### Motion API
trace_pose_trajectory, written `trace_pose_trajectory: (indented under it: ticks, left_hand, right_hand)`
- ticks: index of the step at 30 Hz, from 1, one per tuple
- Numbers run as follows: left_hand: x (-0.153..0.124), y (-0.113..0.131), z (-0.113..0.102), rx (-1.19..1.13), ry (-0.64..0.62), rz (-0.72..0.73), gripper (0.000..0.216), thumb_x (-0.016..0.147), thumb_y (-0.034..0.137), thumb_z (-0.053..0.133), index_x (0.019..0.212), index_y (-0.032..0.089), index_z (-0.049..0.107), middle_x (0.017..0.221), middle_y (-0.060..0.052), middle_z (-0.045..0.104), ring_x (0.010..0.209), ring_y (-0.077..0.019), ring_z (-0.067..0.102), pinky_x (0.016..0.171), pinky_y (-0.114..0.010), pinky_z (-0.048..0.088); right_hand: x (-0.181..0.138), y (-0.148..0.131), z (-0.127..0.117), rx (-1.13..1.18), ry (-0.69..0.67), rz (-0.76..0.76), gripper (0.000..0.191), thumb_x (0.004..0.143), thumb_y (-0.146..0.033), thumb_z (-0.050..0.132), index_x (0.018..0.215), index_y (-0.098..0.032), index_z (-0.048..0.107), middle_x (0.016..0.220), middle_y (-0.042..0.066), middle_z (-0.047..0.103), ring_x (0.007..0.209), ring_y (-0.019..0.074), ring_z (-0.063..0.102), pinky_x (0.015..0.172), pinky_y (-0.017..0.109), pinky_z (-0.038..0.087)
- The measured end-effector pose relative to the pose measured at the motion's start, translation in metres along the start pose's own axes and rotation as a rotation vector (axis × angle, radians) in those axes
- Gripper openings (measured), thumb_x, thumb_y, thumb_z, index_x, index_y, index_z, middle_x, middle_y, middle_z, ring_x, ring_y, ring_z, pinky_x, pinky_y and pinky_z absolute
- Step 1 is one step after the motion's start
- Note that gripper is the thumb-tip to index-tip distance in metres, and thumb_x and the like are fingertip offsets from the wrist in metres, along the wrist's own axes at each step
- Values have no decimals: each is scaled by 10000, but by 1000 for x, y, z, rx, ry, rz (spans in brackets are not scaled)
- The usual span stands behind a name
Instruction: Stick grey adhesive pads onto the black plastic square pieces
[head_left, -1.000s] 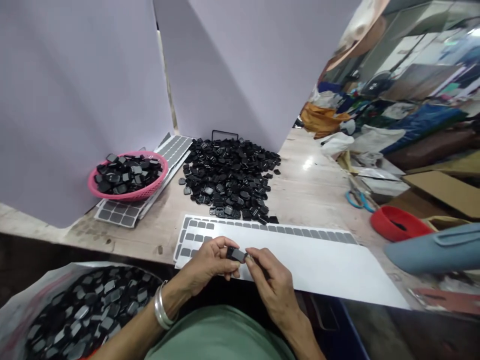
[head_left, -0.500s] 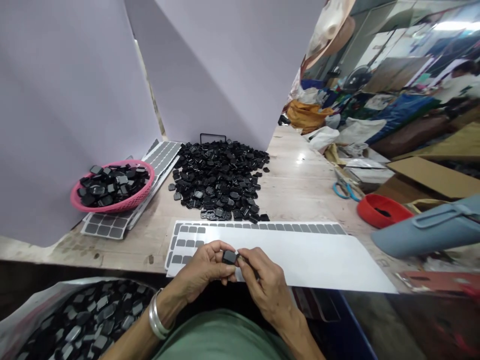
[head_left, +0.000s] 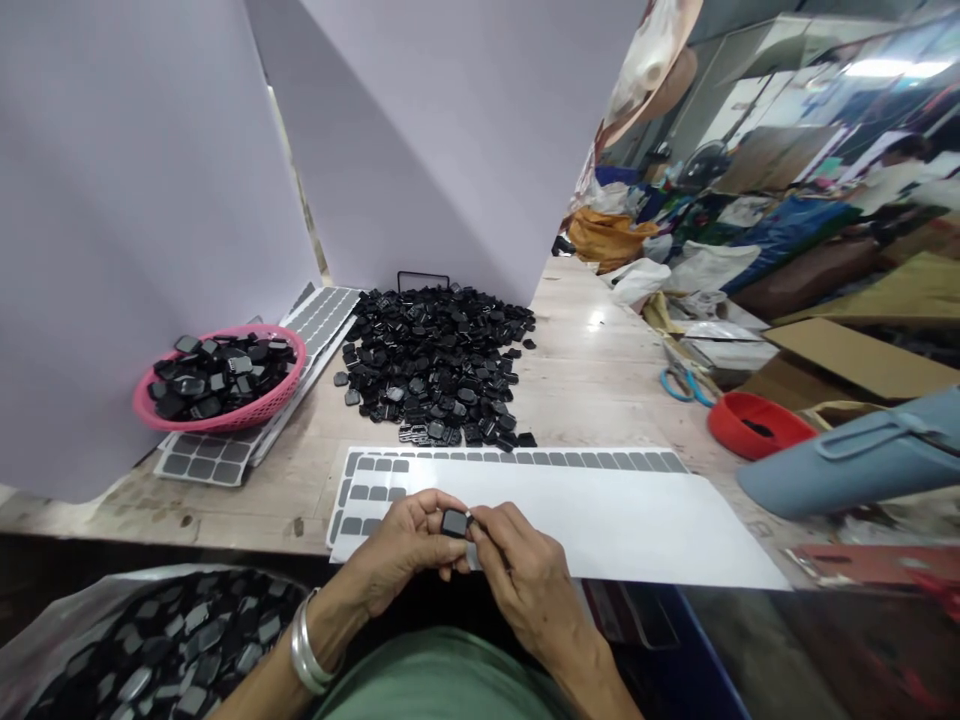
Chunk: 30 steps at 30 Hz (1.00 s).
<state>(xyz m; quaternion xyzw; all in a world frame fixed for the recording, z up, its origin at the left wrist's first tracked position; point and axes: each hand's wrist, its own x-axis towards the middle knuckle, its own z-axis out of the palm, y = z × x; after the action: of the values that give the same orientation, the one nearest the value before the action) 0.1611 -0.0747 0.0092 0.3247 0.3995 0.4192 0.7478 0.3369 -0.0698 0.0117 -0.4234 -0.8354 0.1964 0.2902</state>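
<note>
One small, black, plastic-looking piece with a squarish grey face is pinched by the left hand over a white paper sheet; its edge is met by the right hand, fingertips bunched, grip unclear. Probably light, stiff, slickish, best held by the rim.

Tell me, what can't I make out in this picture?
All in the head view:
- Back of the black piece: turned away, covered by the left hand.
- What the right hand pinches: hidden by its own fingers.
- Pile underneath: buried by upper pieces.
- Dark thing in the red bowl: too small.
- Plastic bag: cut off by the bottom edge.
- Distant person: blurred.
</note>
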Motion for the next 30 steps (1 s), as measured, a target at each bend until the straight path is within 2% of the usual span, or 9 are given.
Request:
trace_pose_trajectory:
  ticks: [3, 7, 12, 15, 17, 20, 23, 26, 30]
  left_hand:
    - [1, -2, 1, 8, 10, 4, 435, 677, 344, 774, 975, 116, 555, 718, -55, 656, 603, -144, 630, 490, -189, 432]
    - [5, -9, -3, 144, 110, 85, 352, 762, 420, 673, 922, 124, 568, 576, -9, 598, 464, -100, 529, 416, -173, 339]
    - [-4, 1, -30, 442, 360, 210, 265, 813, 396, 596, 946, 167, 578, 765, -24, 654, 513, -94, 512, 468, -204, 348]
    - [-17, 11, -46, 754, 481, 285, 252, 872, 410, 509, 983, 202, 596, 714, -1, 620, 620, -141, 553, 577, -248, 411]
    - [-23, 10, -52, 979, 450, 356, 219, 905, 368, 455, 987, 219, 593, 840, -23, 642, 775, -173, 589, 706, -285, 453]
    - [-21, -4, -59, 1282, 315, 501, 197, 923, 228, 386, 960, 219, 579, 1089, -61, 622, 962, -197, 584, 894, -348, 448]
    - [-14, -21, -68, 1489, 268, 597, 210, 900, 141, 378, 973, 213, 562, 1080, -73, 617, 966, -202, 584, 900, -373, 466]
    - [-9, -29, -75, 1589, 266, 648, 228, 885, 105, 391, 1038, 208, 526, 1100, -82, 600, 965, -198, 587, 898, -379, 478]
    - [-11, -25, -70, 1686, 257, 613, 287, 868, 46, 352, 1070, 194, 491, 1176, -97, 575, 996, -216, 576, 893, -403, 488]
  right_hand:
    - [1, -3, 4, -25, -16, 10, 232, 973, -194, 332, 953, -185, 563, 811, 44, 547, 700, 162, 560, 628, 266, 439]
    - [6, -6, 11, -117, -47, 3, 224, 964, -178, 330, 911, -191, 548, 808, 37, 545, 692, 161, 567, 615, 268, 423]
    - [13, 8, 7, -278, -2, 59, 206, 969, -179, 324, 990, -202, 528, 849, 40, 569, 702, 171, 590, 613, 280, 425]
    - [22, 14, 1, -324, 17, 109, 181, 970, -185, 333, 1013, -201, 508, 869, 47, 591, 718, 183, 606, 607, 289, 433]
    - [33, 11, 2, -373, -66, 106, 159, 964, -171, 343, 1006, -196, 495, 896, 54, 604, 732, 187, 616, 605, 290, 430]
    - [58, 0, 14, -458, -198, 101, 146, 957, -153, 350, 958, -177, 494, 884, 66, 611, 692, 183, 616, 584, 291, 410]
    - [82, -10, 32, -490, -249, 80, 117, 934, -160, 401, 905, -169, 513, 854, 73, 619, 635, 186, 608, 535, 293, 372]
    - [97, -15, 48, -508, -279, 54, 90, 905, -164, 443, 894, -166, 532, 850, 80, 626, 619, 202, 612, 508, 301, 336]
    - [102, -15, 55, -496, -301, 31, 114, 908, -168, 428, 916, -161, 541, 860, 82, 626, 640, 212, 613, 522, 305, 320]
